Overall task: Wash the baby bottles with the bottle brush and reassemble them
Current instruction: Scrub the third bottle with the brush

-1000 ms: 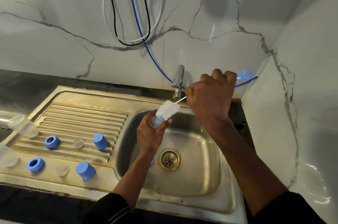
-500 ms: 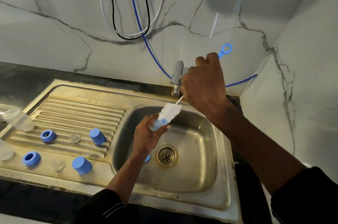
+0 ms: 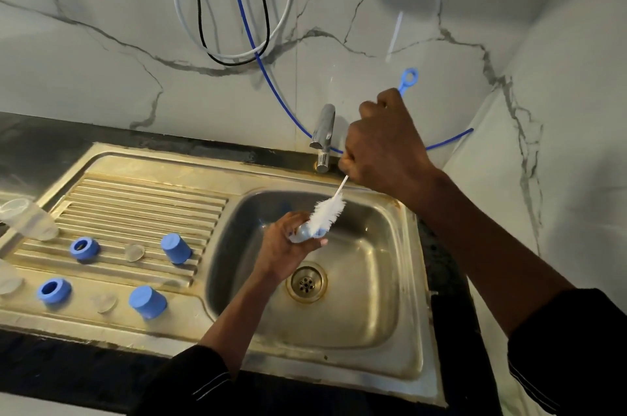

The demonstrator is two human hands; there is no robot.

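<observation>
We judge the small blue bottle part (image 3: 302, 235) light, wet and slippery, best held round its sides, as our left hand (image 3: 283, 257) holds it with curled fingers at twelve o'clock of the drain (image 3: 306, 283), while our right hand (image 3: 383, 147) fists the bottle brush (image 3: 327, 213), soft bristles touching its mouth.

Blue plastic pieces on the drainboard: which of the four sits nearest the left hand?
The closed blue plastic cap in the back row. The front-row closed cap is farther off; the back-row open ring and front-row open ring lie farther left.
</observation>
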